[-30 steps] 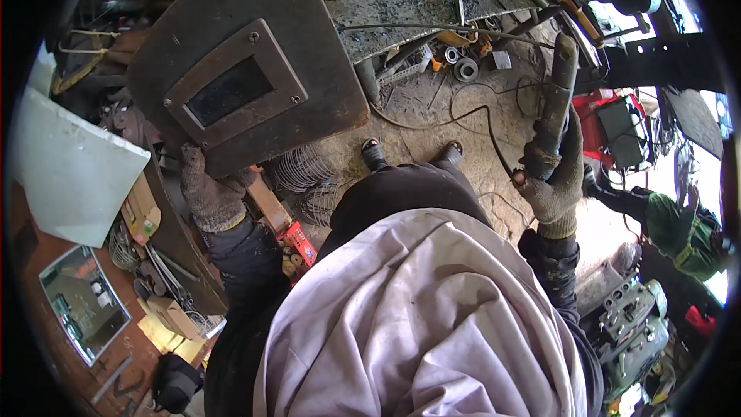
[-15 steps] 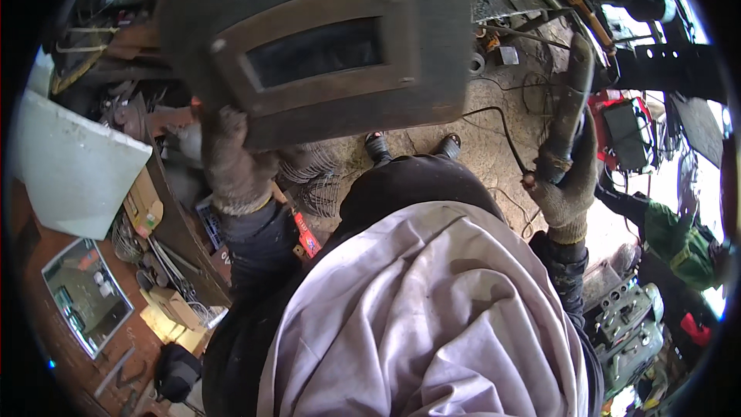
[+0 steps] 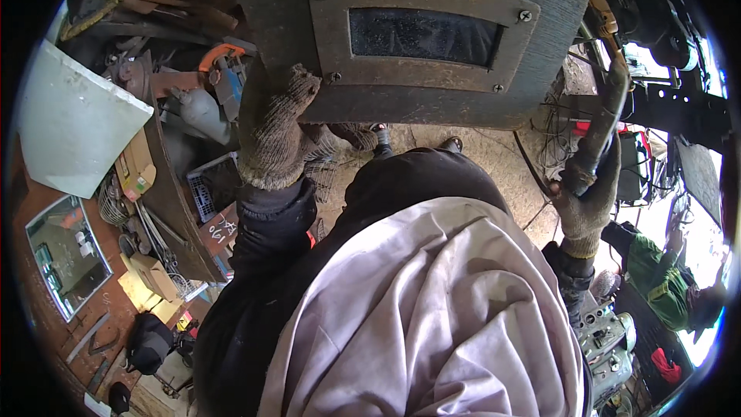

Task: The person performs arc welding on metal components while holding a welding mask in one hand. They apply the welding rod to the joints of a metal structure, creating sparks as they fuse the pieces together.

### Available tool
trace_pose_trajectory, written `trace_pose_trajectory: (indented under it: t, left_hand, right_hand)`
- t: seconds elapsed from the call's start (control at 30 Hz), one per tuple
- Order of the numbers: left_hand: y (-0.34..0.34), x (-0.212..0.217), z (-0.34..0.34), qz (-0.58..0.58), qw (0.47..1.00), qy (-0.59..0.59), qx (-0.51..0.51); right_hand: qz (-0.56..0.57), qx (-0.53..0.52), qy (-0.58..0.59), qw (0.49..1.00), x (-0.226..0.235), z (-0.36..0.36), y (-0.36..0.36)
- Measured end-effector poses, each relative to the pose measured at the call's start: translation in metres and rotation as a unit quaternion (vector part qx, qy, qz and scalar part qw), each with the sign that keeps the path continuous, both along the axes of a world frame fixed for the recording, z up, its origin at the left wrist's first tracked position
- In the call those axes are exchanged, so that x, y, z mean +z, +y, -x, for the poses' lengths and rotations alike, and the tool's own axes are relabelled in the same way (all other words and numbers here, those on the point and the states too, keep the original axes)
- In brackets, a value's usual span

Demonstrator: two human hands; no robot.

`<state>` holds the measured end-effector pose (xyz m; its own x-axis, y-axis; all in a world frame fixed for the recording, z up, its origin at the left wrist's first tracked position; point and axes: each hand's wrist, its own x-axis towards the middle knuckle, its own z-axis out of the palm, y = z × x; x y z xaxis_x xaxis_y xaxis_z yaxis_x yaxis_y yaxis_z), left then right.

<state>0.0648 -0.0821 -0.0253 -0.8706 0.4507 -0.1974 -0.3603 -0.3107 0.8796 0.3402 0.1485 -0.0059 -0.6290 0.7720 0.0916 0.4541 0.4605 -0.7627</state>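
Note:
A dark, scuffed welding hand shield point(image 3: 440, 74) with a small dark window held in a screwed-on frame stands up in front of me. My left hand point(image 3: 276, 139), in a dirty knitted glove, is closed at its lower left edge; the part of the grip behind the shield is hidden. My right hand point(image 3: 580, 212), gloved too, is wrapped round a worn grey welding electrode holder point(image 3: 604, 127), which points up and away to the right of the shield. A black cable point(image 3: 529, 164) runs beside this hand.
On the left, a brown table point(image 3: 58, 282) carries a framed mirror point(image 3: 68, 255), a white panel point(image 3: 77, 120) and a black cap point(image 3: 149, 342). A grey machine point(image 3: 606, 336) stands at lower right, near a green cloth point(image 3: 656, 278). Loose cables point(image 3: 548, 139) lie on the floor.
The shield has moved right and come nearer, with my left hand still on it. My right hand has shifted slightly right and down with the electrode holder.

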Motion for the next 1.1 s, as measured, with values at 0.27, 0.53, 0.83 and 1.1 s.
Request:
trace_pose_trajectory:
  t: [0.27, 0.53, 0.83, 1.1]
  left_hand:
    - [-0.025, -0.028, 0.034, 0.064, 0.919, 0.387, -0.05]
    - [-0.045, -0.032, 0.029, -0.078, 0.997, 0.002, -0.014]
    - [-0.041, -0.018, 0.043, -0.027, 0.997, 0.027, -0.067]
    - [-0.018, 0.003, 0.051, -0.089, 0.995, 0.039, 0.01]
  right_hand:
    - [-0.046, -0.007, -0.045, 0.998, 0.014, 0.018, -0.013]
    - [-0.067, 0.022, -0.031, 0.997, 0.01, 0.019, -0.021]
    - [0.167, -0.061, 0.162, 0.971, -0.007, -0.008, -0.032]
    - [0.138, -0.187, 0.231, 0.945, -0.039, -0.065, -0.023]
